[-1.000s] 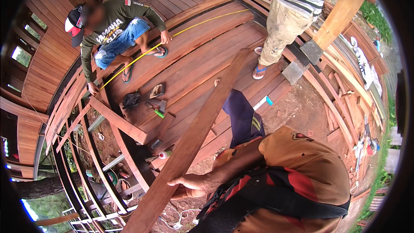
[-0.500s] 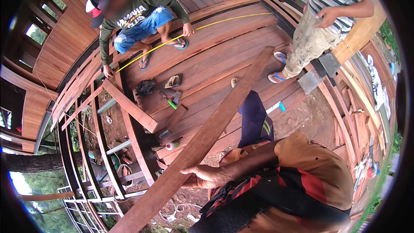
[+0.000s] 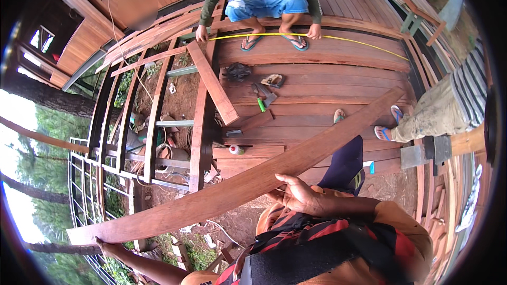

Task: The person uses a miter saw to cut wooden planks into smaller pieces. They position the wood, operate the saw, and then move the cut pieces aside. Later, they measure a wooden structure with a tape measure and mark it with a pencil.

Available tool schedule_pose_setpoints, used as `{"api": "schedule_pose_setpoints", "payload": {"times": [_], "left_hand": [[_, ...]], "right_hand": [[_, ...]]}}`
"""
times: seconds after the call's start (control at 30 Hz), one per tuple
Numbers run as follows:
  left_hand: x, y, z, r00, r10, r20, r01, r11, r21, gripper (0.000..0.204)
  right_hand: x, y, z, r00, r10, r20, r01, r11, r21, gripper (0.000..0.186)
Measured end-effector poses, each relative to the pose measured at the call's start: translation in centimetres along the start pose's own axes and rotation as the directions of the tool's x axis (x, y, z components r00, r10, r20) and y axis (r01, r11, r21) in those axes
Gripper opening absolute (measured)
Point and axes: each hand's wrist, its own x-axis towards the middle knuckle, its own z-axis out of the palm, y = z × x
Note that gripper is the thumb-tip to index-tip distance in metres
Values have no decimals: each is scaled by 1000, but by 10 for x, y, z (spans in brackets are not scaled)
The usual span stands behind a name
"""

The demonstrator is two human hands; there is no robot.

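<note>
A long reddish-brown wooden plank (image 3: 211, 198) slants across in front of me, its left end nearer and its right end reaching over the deck. My right hand (image 3: 298, 195) grips its near edge around the middle, thumb on top and fingers mostly hidden beneath. At the near-left end, my left hand (image 3: 108, 248) is closed on the lower edge, partly covered by the board. Across the deck a squatting co-worker stretches a yellow tape measure (image 3: 264, 35) along the boards with both hands.
A loose board (image 3: 211, 82) lies across the open joists (image 3: 158, 111) on the left. On the deck are a green-handled tool (image 3: 261, 104), a black bag (image 3: 237, 72) and a white bottle (image 3: 236, 149). Another person in a striped shirt (image 3: 467, 87) stands at the right by a post.
My view has turned, so the scene has shifted and rotated. The plank lies flatter across it, and my left hand now shows at its left end. The tape measure stays stretched out.
</note>
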Motion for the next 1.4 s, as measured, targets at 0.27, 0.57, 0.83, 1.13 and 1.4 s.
{"api": "schedule_pose_setpoints", "payload": {"times": [0.27, 0.57, 0.83, 1.13, 1.4], "left_hand": [[41, -80, -34, 933, 342, 110, -359, 904, 231, 53], [-2, -72, 9, 999, 44, -19, -41, 990, 137, 41], [-22, -57, -7, 997, -60, -57, 65, 993, 95, 57], [-47, -79, 4, 982, 170, 79, -187, 885, 425, 60], [-183, -132, 121, 974, -136, 179, 78, 952, 296, 54]], "right_hand": [[-7, -11, -10, 993, 16, -115, -13, 999, 29, 40], [-6, -21, -20, 992, -24, -128, 25, 1000, -1, 41], [-7, -25, -20, 995, -7, -95, 5, 1000, -21, 45], [-16, -55, -30, 993, -55, -101, 56, 998, 9, 43], [6, -120, -63, 957, -199, -213, 201, 980, -13, 43]]}}
